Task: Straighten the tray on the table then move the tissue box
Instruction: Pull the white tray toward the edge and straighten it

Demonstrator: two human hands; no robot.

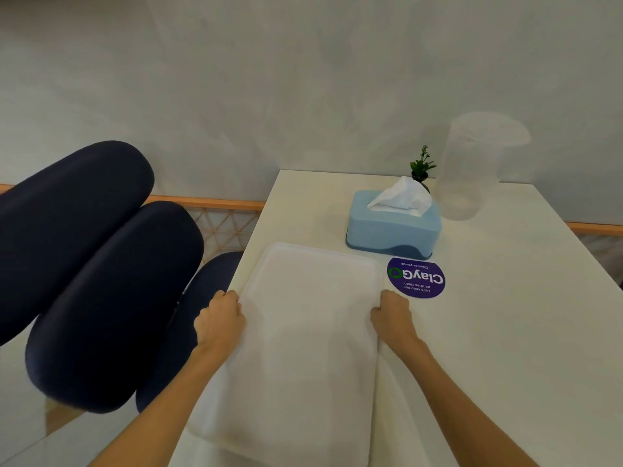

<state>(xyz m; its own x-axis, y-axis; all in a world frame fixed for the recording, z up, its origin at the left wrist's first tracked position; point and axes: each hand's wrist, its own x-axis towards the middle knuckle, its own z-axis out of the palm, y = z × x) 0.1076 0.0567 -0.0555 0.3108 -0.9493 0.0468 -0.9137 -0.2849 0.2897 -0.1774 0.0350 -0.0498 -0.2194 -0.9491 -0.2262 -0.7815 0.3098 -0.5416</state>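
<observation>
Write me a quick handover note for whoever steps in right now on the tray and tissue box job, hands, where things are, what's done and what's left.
Left hand: closed on the left edge of the white tray.
Right hand: closed on the tray's right edge.
The tray lies flat on the white table, along its left side, near corner overhanging the table's front edge and sitting slightly skewed to it.
Tissue box: blue, just beyond the tray's far edge, a tissue sticking up, untouched. A purple round sticker lies to the tray's right.
Done: tray gripped on both sides.
Left: finish squaring the tray, let go, then move the tissue box.
</observation>
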